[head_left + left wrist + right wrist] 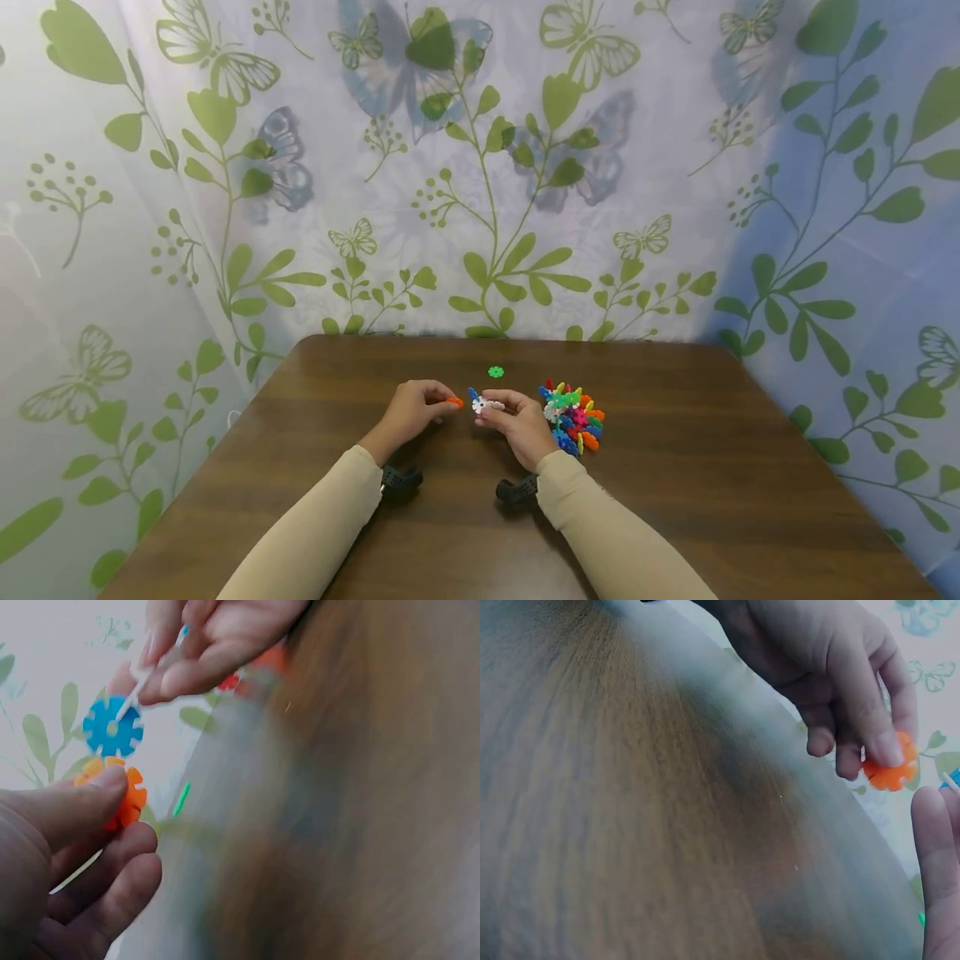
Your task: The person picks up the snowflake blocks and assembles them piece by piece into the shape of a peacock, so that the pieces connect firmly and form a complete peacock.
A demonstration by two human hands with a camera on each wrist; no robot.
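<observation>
My left hand (411, 412) pinches an orange notched plastic disc (135, 798) between thumb and fingers, its toothed rim sticking out past the thumb. Facing it, my right hand (527, 427) grips a white notched disc (482, 406). A blue notched disc (97, 736) is slotted onto the white one at an angle. In the left wrist view the orange disc is just below the blue disc's rim. Only a fingertip edge of my right hand shows at the side of the right wrist view, where the orange disc (886, 777) is seen near it.
A single green disc (496, 372) lies on the brown wooden table (675, 517) beyond the hands. Right of my right hand sits a cluster of multicoloured discs (577, 415). Black wrist straps (402, 481) are on both wrists. A patterned curtain (480, 167) hangs behind the table.
</observation>
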